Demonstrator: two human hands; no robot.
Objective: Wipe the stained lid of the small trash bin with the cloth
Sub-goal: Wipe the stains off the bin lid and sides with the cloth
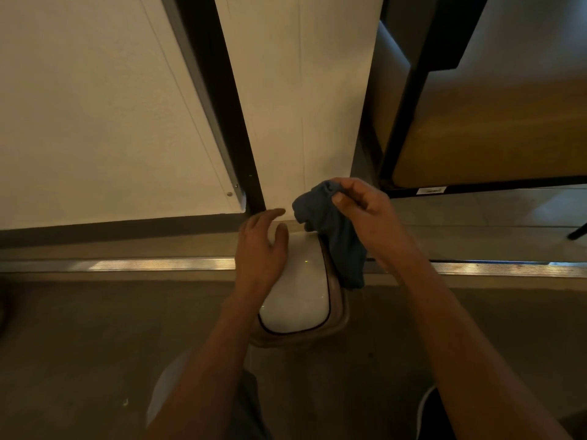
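Note:
A small trash bin stands on the floor below me, its white glossy lid (298,293) edged by a dark line and a beige rim (340,315). My left hand (262,249) hovers over or rests on the lid's far left part, fingers spread, holding nothing. My right hand (365,214) pinches a dark blue cloth (336,239) by its top. The cloth hangs down over the lid's right edge, above the lid's surface. Stains on the lid are too faint to make out.
A white wall panel (95,115) and a black vertical post (228,122) rise directly behind the bin. A metal floor strip (143,265) runs left to right. A dark-framed wooden cabinet (495,115) stands at the right. My knees show below the bin.

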